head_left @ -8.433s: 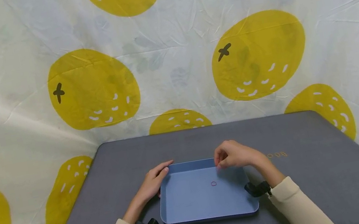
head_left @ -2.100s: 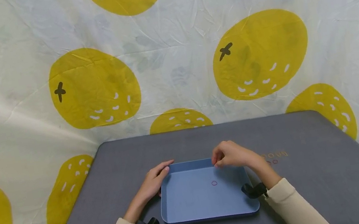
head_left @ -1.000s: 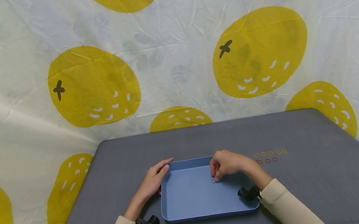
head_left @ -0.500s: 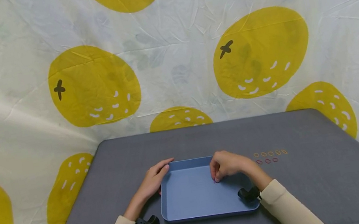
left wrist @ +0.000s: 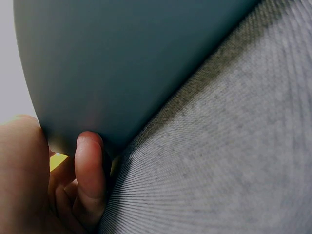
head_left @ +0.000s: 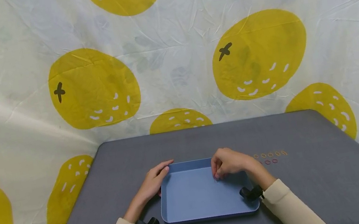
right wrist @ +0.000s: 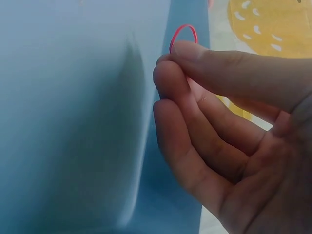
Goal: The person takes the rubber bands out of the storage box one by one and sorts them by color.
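Note:
A blue tray lies on the grey table mat. My right hand hovers over the tray's far right part and pinches a small red rubber band. In the right wrist view the red rubber band sticks up between thumb and forefinger of the right hand, a little above the tray floor. My left hand rests on the tray's far left corner with its fingers laid along the rim. In the left wrist view its thumb presses the tray's outer wall.
Just right of the tray lie a row of small orange bands and a shorter row of red bands on the mat. White cloth with yellow fruit prints walls the table at the back and sides.
The right hand went down to the red band on the tray floor, pinched it and raised it slightly. The tray floor now shows no band. The left hand stayed put.

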`<action>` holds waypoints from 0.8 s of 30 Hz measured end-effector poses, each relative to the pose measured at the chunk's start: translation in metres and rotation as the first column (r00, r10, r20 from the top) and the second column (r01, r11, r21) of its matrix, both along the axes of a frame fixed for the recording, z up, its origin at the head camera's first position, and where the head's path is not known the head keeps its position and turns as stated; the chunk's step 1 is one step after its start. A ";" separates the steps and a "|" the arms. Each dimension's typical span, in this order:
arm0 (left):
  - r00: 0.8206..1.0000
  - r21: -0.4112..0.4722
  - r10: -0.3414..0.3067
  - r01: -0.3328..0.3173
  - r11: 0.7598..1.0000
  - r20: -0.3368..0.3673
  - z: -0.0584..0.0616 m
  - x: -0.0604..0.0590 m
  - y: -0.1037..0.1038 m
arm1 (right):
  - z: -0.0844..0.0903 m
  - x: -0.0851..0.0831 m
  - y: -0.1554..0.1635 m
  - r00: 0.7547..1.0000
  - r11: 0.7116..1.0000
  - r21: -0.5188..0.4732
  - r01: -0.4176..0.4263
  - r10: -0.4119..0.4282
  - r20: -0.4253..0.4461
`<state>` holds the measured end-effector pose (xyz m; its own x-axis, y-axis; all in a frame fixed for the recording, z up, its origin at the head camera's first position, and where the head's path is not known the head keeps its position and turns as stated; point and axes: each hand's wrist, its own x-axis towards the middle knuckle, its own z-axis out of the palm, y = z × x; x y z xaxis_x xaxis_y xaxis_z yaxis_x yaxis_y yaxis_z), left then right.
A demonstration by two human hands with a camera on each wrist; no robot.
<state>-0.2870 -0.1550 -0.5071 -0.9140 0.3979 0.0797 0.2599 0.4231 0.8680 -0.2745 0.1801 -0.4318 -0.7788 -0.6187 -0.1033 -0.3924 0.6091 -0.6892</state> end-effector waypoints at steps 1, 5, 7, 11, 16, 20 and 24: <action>1.000 0.002 -0.002 0.002 1.000 0.001 0.000 0.000 0.000 | 0.001 0.000 0.001 1.000 1.000 -0.004 -0.001 0.001 -0.001; 1.000 0.013 -0.007 0.007 1.000 0.002 0.000 0.002 0.000 | 0.003 0.000 0.003 1.000 1.000 -0.006 0.005 -0.005 -0.015; 1.000 0.013 0.000 0.000 1.000 0.001 0.000 0.002 0.000 | 0.004 -0.001 0.004 1.000 1.000 -0.007 0.008 -0.009 -0.019; 1.000 0.011 0.016 -0.016 1.000 0.001 -0.001 0.001 0.001 | 0.007 0.000 0.005 1.000 1.000 -0.003 0.012 -0.012 -0.018; 1.000 0.020 0.031 -0.031 0.999 -0.003 -0.002 0.001 0.002 | 0.011 0.001 0.006 0.999 1.000 -0.015 0.024 -0.024 -0.026; 1.000 0.020 0.030 -0.030 0.999 -0.005 -0.002 0.002 0.002 | 0.014 0.001 0.008 0.998 1.000 -0.022 0.015 -0.016 -0.054; 1.000 0.018 0.020 -0.019 1.000 -0.006 0.000 0.002 0.001 | 0.018 0.002 0.011 0.997 1.000 -0.025 0.007 -0.009 -0.076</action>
